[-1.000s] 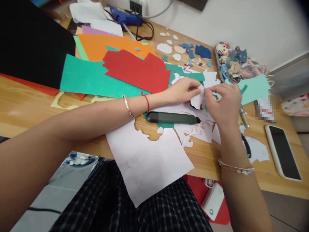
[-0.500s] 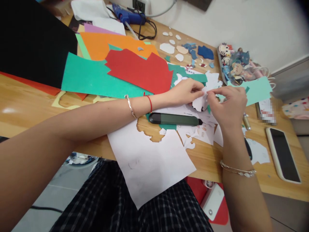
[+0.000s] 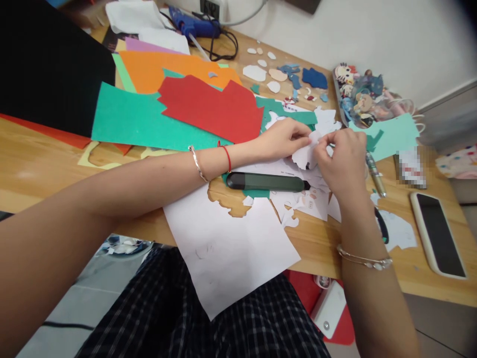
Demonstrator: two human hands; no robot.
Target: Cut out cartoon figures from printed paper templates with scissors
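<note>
My left hand (image 3: 285, 139) and my right hand (image 3: 341, 161) meet over the desk, both pinching a small white paper cut-out (image 3: 304, 155) with a dark edge. The fingers of both hands are closed on it. Just below the hands lies a black and dark-green pen-shaped tool (image 3: 266, 181) on white paper scraps. A large white sheet (image 3: 227, 248) with a shape cut out of it hangs over the desk's front edge. I cannot tell whether anything else is in the right hand.
Red (image 3: 212, 107), green (image 3: 137, 122), orange (image 3: 167, 69) and black (image 3: 48, 64) felt sheets cover the left of the wooden desk (image 3: 44, 164). A blue glue gun (image 3: 192, 27) lies at the back. Small felt pieces (image 3: 315, 78), cartoon charms (image 3: 357, 97), a pen (image 3: 374, 174) and a phone (image 3: 436, 233) lie to the right.
My right hand has shifted a little to the left and closer to the left hand, still working the cut-out. The view has wobbled slightly.
</note>
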